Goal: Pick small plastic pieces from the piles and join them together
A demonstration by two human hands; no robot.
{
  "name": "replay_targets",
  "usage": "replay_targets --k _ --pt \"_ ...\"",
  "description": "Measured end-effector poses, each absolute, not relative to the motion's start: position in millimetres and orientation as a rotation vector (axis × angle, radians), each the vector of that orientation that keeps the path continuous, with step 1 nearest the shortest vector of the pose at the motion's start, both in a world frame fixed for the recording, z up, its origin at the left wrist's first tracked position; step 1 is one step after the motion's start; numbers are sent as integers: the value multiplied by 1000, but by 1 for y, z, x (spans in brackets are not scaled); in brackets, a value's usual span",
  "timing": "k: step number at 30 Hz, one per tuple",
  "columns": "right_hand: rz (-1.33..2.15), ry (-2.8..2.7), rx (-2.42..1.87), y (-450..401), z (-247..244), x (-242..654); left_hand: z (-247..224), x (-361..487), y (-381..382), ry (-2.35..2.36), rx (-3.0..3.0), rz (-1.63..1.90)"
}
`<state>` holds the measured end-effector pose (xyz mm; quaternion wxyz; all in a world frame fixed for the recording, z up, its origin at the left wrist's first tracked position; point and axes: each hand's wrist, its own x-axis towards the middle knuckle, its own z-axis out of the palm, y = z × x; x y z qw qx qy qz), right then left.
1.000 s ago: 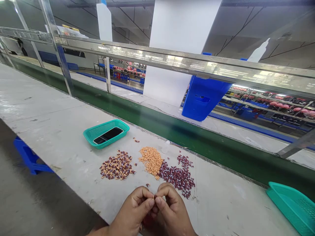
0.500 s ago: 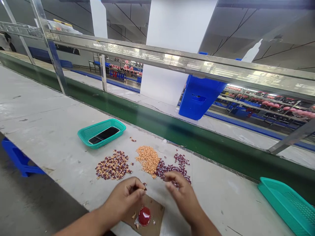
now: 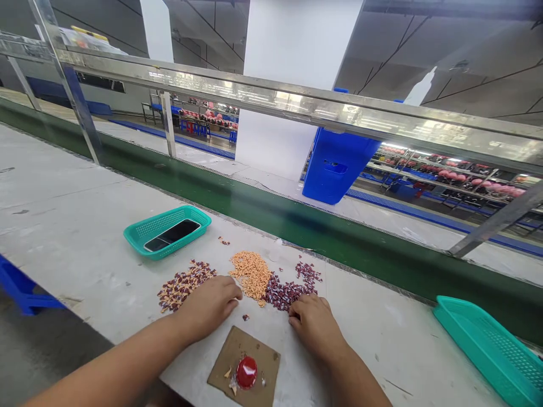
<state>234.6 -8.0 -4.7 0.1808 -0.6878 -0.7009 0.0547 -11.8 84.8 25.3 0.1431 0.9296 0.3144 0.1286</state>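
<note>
Left hand (image 3: pixel 212 304), right hand (image 3: pixel 316 322): grip not determinable. Orange pieces (image 3: pixel 251 271) touch dark pieces (image 3: pixel 282 294) toward the tabletop's (image 3: pixel 382 316) far edge; sideways sweeping could mix them.

No readable text, label, brand, number or sign meets your eye.
At centre left, the phone (image 3: pixel 173 234) shows you a dark screen without legible characters; right of centre, you can make out no wording on the blue bin (image 3: pixel 335 175). The items at upper left (image 3: pixel 89 39) and the racks at right (image 3: pixel 462 176) are too blurred or small for you to read, as is the dark red pile (image 3: pixel 282 294) near the middle.
</note>
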Motion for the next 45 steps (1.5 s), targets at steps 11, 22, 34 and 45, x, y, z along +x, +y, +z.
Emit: replay_targets --k 11,22,34,45 --pt "394 -1753 -1778 -2 -4 233 0 59 91 809 2760 266" --pt "1176 -1236 -1224 -13 2 204 31 44 66 695 2526 399" --pt "1476 -982 -902 -18 -6 189 26 30 42 734 1663 525" --pt "1558 -1114 -897 -22 -1 188 25 20 36 716 1205 452"
